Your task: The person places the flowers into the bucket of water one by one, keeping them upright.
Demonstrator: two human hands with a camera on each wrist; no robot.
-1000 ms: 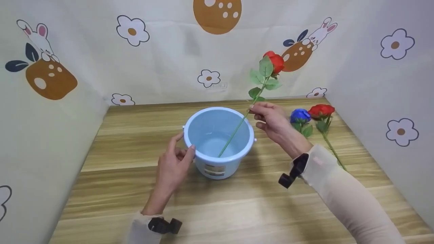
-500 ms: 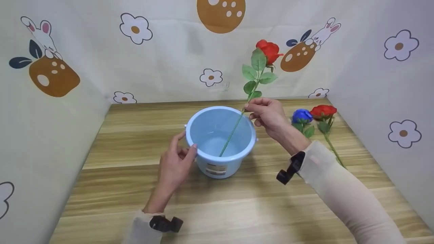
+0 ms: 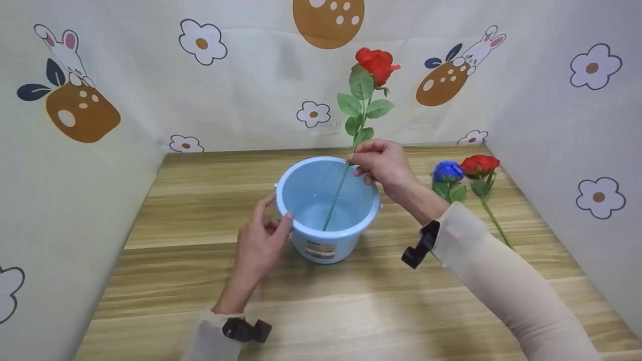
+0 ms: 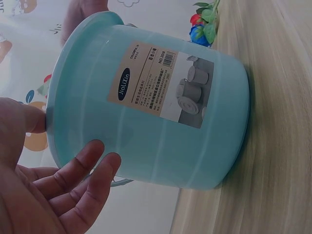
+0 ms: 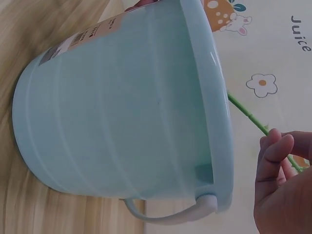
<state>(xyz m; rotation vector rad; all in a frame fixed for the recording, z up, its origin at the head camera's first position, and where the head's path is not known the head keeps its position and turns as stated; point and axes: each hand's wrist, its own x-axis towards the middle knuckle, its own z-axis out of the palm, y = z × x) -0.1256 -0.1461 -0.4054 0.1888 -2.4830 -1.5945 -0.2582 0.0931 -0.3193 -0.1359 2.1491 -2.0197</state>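
A light blue bucket (image 3: 326,234) stands upright on the table, with a printed label (image 4: 158,85) on its side. My left hand (image 3: 258,245) holds the bucket's rim at the left, thumb on the edge; in the left wrist view other fingers lie against the outer wall. Over the bucket's far right rim, my right hand (image 3: 383,165) pinches the green stem of a red rose (image 3: 376,65) between thumb and fingers. That stem slants down inside the bucket; its lower end is hidden behind the near rim. In the right wrist view the stem (image 5: 248,115) crosses above the rim.
A blue rose (image 3: 448,171) and another red rose (image 3: 480,164) lie on the wooden table (image 3: 200,200) at the right, partly behind the right arm. Printed cloth walls (image 3: 241,90) enclose the back and sides. The bucket's handle (image 5: 170,214) hangs down.
My right hand has moved left with the red rose, and its bloom has swung left and up, so the stem stands steeper. The left hand still holds the bucket.
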